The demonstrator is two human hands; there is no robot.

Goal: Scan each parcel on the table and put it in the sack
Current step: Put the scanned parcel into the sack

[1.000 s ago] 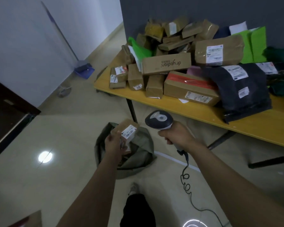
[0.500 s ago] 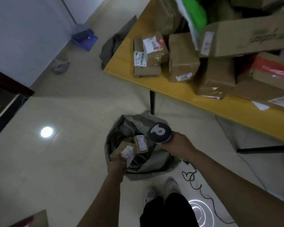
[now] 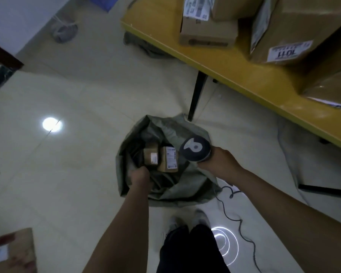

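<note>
A grey-green sack (image 3: 187,192) stands open on the floor in front of my feet. Two small brown parcels lie inside it: one (image 3: 151,155) on the left and one with a large white label (image 3: 168,159) on the right. My left hand (image 3: 139,177) is down in the sack's mouth, right at the near edge of the left parcel. Its fingers curl downward out of sight, so a grip does not show. My right hand (image 3: 215,164) grips the handle of the dark barcode scanner (image 3: 195,148) over the sack's right rim.
The yellow table (image 3: 244,75) runs across the upper right with several cardboard parcels (image 3: 207,30) near its edge. Its black leg (image 3: 197,95) stands just behind the sack. The scanner cable (image 3: 234,215) trails over the floor at right. Another box (image 3: 10,253) sits at the lower left.
I have bent down from the table to the sack. My left hand has lowered the small parcel into the sack, next to the one lying there. The scanner has come down with my right hand.
</note>
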